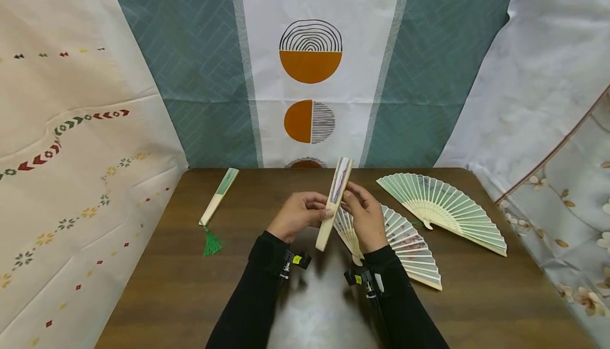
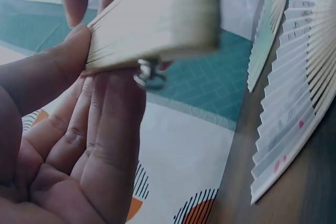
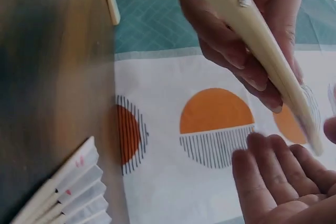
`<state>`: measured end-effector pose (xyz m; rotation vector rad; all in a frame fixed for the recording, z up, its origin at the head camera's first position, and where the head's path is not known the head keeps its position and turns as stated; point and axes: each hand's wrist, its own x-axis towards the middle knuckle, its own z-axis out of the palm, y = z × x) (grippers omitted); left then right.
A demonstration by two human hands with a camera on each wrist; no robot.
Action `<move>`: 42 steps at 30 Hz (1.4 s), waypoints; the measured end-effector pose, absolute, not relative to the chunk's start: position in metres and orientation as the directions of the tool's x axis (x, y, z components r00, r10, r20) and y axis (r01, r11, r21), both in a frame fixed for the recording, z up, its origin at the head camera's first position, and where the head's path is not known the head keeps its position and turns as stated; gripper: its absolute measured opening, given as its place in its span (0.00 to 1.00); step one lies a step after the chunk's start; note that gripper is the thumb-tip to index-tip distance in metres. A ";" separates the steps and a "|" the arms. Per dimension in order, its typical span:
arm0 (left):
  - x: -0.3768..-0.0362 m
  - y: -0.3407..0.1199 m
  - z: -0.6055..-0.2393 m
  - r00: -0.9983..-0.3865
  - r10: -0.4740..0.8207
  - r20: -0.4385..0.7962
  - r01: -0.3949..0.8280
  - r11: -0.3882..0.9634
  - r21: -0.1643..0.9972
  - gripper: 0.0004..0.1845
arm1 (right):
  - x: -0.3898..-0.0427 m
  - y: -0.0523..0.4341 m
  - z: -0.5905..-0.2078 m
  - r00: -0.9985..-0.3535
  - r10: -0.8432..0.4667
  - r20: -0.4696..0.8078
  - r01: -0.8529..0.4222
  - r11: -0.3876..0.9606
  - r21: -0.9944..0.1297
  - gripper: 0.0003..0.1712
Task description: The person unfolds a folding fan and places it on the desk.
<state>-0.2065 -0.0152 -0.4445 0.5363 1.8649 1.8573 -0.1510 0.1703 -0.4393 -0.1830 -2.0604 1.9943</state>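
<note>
My left hand (image 1: 301, 212) holds a folded hand fan (image 1: 338, 189), pinching it between thumb and fingers around its middle. The fan is tilted, with pale wooden ribs and a whitish leaf with a purplish print. In the left wrist view, a small metal rivet ring (image 2: 149, 74) shows at its lower end. Beside the upper part of the fan is my right hand (image 1: 367, 221); in the right wrist view its fingers (image 3: 278, 171) are extended, with the fan's end between them and the thumb.
An open white fan (image 1: 412, 248) lies partly behind the right hand and forearm. Farther right is an open pale green fan (image 1: 443, 200). A folded green fan (image 1: 219, 195) with a green tassel (image 1: 212, 243) lies at the left of the brown table (image 1: 157, 285). Patterned cloth hangs behind.
</note>
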 end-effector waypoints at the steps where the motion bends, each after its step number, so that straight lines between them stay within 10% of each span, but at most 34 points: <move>1: -0.205 -0.015 -0.445 -0.818 0.574 -0.045 -0.039 0.023 0.999 0.18 | -0.150 0.170 -0.439 -0.953 0.284 0.105 -0.097 0.040 -0.994 0.24; 42: -0.208 0.007 -0.457 -0.876 0.478 -0.064 -0.026 0.085 0.996 0.09 | -0.156 0.180 -0.442 -0.949 0.317 -0.006 -0.015 -0.063 -0.998 0.10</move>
